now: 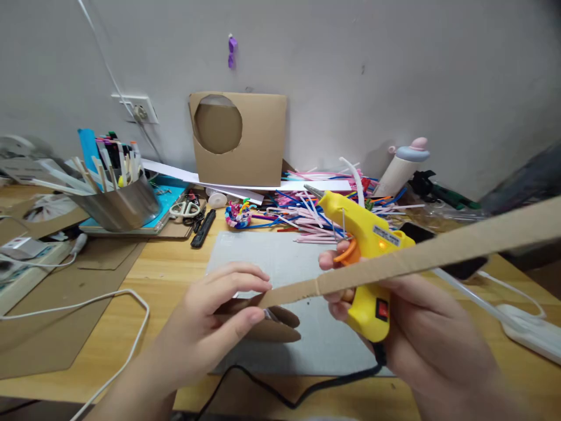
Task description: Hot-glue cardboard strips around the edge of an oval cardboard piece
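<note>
My left hand point(219, 316) pinches one end of a long cardboard strip point(421, 256) between thumb and fingers. Beneath that hand, rounded cardboard pieces point(276, 330) sit at the strip's end, partly hidden by the fingers. The strip rises to the right, passing in front of the glue gun and out of view. My right hand point(421, 327) is wrapped round a yellow hot glue gun point(372, 310), with fingers by its orange trigger point(349, 252). The gun's nozzle points up and left, and an orange light glows on its body. Both hands are above a grey mat point(324, 345).
A metal pot point(120, 207) of sticks and pens stands at left, near scissors point(186, 209) and a black cutter point(203, 228). Pipe cleaners point(302, 219) lie behind the mat. Against the wall leans a cardboard panel with a round hole point(263, 140). A black cord point(298, 403) crosses the front.
</note>
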